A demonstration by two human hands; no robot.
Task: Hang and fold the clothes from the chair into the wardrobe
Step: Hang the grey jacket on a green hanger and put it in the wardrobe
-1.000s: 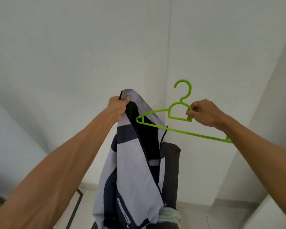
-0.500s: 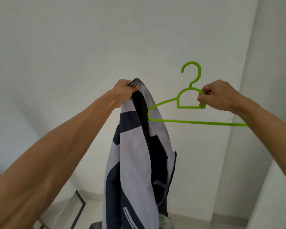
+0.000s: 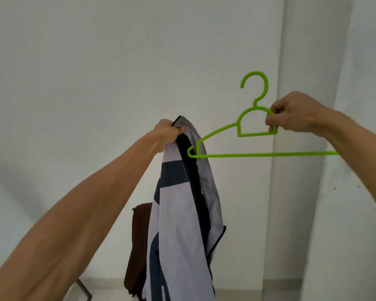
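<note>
A light grey and navy jacket (image 3: 178,213) hangs down in the middle of the head view, held up by its collar, which my left hand (image 3: 168,134) grips at the top. My right hand (image 3: 291,114) pinches the neck of a bright green plastic hanger (image 3: 254,135), held upright with its hook on top. The hanger's left tip sits inside the jacket's open shoulder, beside the black inner lining. Its right tip is hidden behind my right forearm.
A brown garment (image 3: 137,246) hangs behind the jacket, low in the middle. A white wall fills the background, with a white column or panel (image 3: 295,192) on the right. A dark metal frame corner (image 3: 84,291) shows near the floor at lower left.
The hanger has levelled out and its left tip has slid into the jacket's shoulder. The view has shifted, and a brown garment now shows behind the jacket.
</note>
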